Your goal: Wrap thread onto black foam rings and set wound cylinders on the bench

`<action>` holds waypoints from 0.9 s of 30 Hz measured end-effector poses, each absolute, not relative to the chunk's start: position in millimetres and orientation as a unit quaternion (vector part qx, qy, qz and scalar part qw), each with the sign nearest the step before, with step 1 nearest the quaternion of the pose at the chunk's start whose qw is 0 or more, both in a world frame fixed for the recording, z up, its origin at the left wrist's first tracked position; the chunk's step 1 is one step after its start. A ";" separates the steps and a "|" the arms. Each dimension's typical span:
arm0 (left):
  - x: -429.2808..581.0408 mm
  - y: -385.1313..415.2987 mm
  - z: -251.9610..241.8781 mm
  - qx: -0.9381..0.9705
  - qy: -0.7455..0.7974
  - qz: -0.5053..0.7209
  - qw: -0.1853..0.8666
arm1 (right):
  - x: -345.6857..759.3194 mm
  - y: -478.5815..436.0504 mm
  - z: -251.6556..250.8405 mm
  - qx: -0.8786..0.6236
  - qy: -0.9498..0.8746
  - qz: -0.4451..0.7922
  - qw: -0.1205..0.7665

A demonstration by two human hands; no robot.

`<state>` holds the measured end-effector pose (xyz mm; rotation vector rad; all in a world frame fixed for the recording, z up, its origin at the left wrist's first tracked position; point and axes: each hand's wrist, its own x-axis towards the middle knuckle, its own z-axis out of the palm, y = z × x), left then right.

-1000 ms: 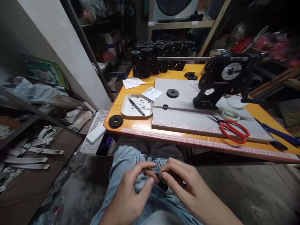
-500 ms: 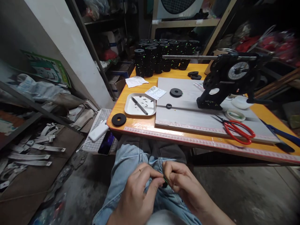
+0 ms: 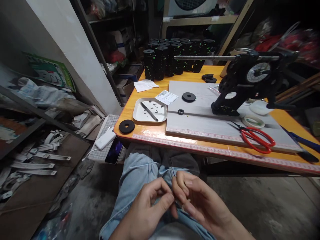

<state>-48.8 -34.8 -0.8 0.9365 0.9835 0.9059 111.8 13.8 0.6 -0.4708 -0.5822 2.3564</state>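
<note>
My left hand (image 3: 152,207) is over my lap, fingers curled and the thumb pressed toward them. What it holds, if anything, is hidden. Close beside it, my right hand (image 3: 200,201) is loosely curled, with a gap between its thumb and forefinger; nothing can be made out in it. The fingertips of both hands nearly meet above the jeans (image 3: 136,170). On the table ahead, a white tray (image 3: 136,117) carries a pen (image 3: 149,111) and several tiny dark pieces. A black foam disc (image 3: 126,126) lies at the table's near left corner.
A grey board (image 3: 197,128) bears another black disc (image 3: 189,97), a small black ring (image 3: 180,112), red-handled scissors (image 3: 257,139) and a black winding machine (image 3: 230,96) with a long rod. Several black foam rolls (image 3: 149,65) stand behind. A tape measure (image 3: 180,143) runs along the front edge.
My hands have loosened from a tight pinch together, and the right fingers have parted. The small dark and green thing between the fingertips no longer shows. The view has shifted slightly.
</note>
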 end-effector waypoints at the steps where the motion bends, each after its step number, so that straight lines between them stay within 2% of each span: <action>1: -49.0 -34.7 -2.7 0.403 0.416 0.401 0.710 | 111.7 12.9 0.1 -0.170 -0.209 0.906 0.326; 6: -42.9 -33.5 -16.1 0.303 0.328 0.425 0.787 | 112.8 10.4 -1.0 -0.181 -0.148 0.922 0.310; 16: -30.7 -39.0 -25.4 0.172 0.286 0.433 0.837 | 110.1 9.8 5.8 -0.219 -0.172 0.906 0.319; 24: -27.9 -39.7 -25.8 0.158 0.308 0.457 0.819 | 110.1 6.4 10.2 -0.241 -0.216 0.877 0.354; 27: -33.7 -36.5 -16.6 0.244 0.364 0.463 0.770 | 114.4 8.2 12.2 -0.247 -0.220 0.875 0.353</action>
